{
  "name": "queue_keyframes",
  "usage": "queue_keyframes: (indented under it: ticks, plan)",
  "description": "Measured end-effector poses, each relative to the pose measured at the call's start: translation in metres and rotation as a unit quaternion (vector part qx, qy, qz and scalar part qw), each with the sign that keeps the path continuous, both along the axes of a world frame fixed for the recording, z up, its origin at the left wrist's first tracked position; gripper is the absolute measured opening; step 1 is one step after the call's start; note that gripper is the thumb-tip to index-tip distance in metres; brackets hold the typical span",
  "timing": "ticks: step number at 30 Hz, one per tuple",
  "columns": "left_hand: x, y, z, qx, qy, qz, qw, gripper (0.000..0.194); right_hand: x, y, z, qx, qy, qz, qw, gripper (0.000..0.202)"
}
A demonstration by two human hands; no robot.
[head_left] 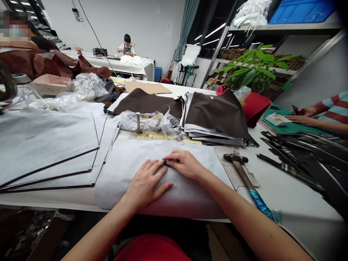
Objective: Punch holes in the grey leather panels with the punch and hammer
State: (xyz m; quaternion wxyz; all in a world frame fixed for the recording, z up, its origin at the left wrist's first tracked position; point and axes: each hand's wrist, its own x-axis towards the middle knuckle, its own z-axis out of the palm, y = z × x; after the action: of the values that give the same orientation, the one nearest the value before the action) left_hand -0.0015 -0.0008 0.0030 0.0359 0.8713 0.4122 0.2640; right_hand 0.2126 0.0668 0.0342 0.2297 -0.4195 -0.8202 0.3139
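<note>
A pale grey-white sheet of material (122, 152) lies across the table in front of me. My left hand (146, 183) rests on it, palm down, fingers stretched and thumb apart. Close beside its fingertips, my right hand (185, 164) pinches a small dark piece (165, 162) against the sheet. The piece is too small to name, and fingers cover part of it. Beyond the sheet stands a short metal setting tool (139, 123). To the right lies a hammer (240, 170) with blue wrap on its handle.
Similar sheets with black edges (49, 152) are layered at left. Dark brown panels (214, 112) are stacked behind, near plastic bags (171, 125). Black strips (307, 156) cover the right side. A co-worker's hands (301, 116) are at a green mat; other people sit farther back.
</note>
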Motion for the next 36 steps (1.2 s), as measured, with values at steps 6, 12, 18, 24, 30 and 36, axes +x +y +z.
queue_keyframes:
  ticks: [6, 12, 18, 24, 30, 36]
  plan:
    - [0.000, 0.000, 0.000, -0.002, -0.004, -0.004, 1.000, 0.043, 0.007, -0.020, -0.011, 0.143, -0.046, -0.003, 0.989, 0.022]
    - [-0.001, -0.001, -0.001, 0.002, -0.002, -0.002, 1.000, 0.045, 0.010, -0.021, -0.021, 0.176, -0.013, 0.006, 0.984, 0.023]
    - [-0.001, -0.001, -0.003, 0.004, 0.002, -0.005, 1.000, 0.050, 0.017, -0.025, -0.014, 0.214, -0.075, 0.057, 0.972, 0.033]
    - [0.001, -0.001, 0.000, -0.002, 0.024, -0.002, 1.000, 0.050, 0.017, -0.021, -0.022, 0.185, -0.028, 0.015, 0.982, 0.028]
    - [0.000, -0.003, -0.002, -0.004, 0.017, -0.008, 1.000, 0.052, 0.013, -0.024, -0.019, 0.203, -0.063, 0.017, 0.977, 0.030]
    - [0.002, 0.002, -0.001, -0.015, 0.026, 0.002, 1.000, 0.057, 0.029, -0.039, -0.011, 0.225, -0.134, 0.018, 0.965, 0.036]
